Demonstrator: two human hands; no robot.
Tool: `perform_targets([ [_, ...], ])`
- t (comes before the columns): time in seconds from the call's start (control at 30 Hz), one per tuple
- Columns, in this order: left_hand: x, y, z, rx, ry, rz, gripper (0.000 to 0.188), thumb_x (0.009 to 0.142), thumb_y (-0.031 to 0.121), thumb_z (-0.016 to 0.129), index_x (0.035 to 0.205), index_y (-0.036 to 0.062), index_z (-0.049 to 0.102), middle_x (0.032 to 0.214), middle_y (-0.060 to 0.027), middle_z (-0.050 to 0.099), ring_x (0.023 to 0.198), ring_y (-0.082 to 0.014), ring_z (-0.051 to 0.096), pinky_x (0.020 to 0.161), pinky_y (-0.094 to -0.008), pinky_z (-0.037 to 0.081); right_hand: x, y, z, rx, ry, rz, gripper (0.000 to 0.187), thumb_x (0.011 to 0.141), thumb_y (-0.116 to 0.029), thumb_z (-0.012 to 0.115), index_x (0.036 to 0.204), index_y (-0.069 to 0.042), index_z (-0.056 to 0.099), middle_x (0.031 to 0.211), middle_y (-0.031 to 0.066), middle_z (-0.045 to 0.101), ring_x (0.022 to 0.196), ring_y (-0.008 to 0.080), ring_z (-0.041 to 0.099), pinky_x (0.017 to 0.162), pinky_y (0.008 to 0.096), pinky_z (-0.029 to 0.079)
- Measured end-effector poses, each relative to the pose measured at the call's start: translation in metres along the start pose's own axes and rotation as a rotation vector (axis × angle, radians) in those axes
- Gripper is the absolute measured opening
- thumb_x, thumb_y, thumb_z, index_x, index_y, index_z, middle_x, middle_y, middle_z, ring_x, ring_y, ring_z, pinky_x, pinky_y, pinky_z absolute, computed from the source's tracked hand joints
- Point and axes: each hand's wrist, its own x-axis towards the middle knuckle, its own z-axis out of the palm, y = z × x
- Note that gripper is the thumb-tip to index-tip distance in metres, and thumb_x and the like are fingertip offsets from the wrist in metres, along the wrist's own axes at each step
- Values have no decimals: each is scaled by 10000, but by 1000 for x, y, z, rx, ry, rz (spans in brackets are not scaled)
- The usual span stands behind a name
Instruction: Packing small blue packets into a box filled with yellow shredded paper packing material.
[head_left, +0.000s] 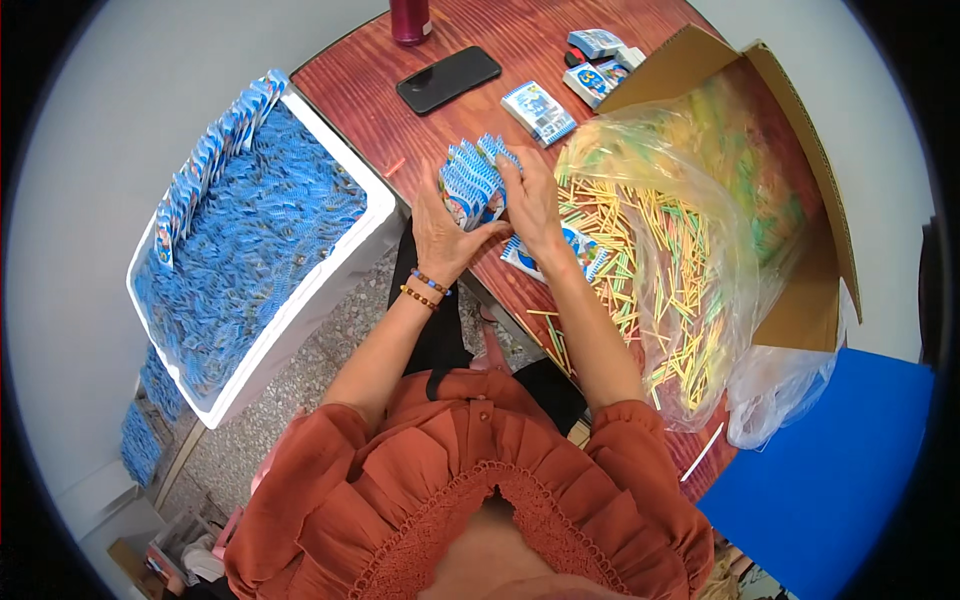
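Grasping a bunch of blue packets (466, 185) between my left fingers (430, 190) and right fingers (531, 165), I hold them above the tabletop (365, 110), close to its near edge. Uneven squeezing could let outer packets slide free, and one slipping toward me might drop to the floor (310, 365) beside the white foam box (378, 203). My right forearm (590, 320) crosses a loose packet (523, 259) and the pale sticks (620, 215), so a low sweep might drag them; bare wood gives room toward the phone (448, 80), less toward the packet stack (540, 113)
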Motion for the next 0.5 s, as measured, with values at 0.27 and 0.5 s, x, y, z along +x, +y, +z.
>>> perform_targets([
  [0.27,-11,-30,6,-372,74,-33,1166,577,193,911,1439,-18,156,1242,-202,499,1056,-300,583,873,-366,485,-8,-27,9,39,-16,41,216,966,-197,479,1022,-9,570,780,206,616,734,389,620,631,436,461],
  [0.5,1,-23,-6,-299,56,3,1190,580,231,908,1441,-15,124,1179,-190,548,1060,-310,587,873,-378,484,-11,-22,4,233,-324,183,531,915,-376,556,1252,22,458,1147,258,583,1052,379,582,899,417,443],
])
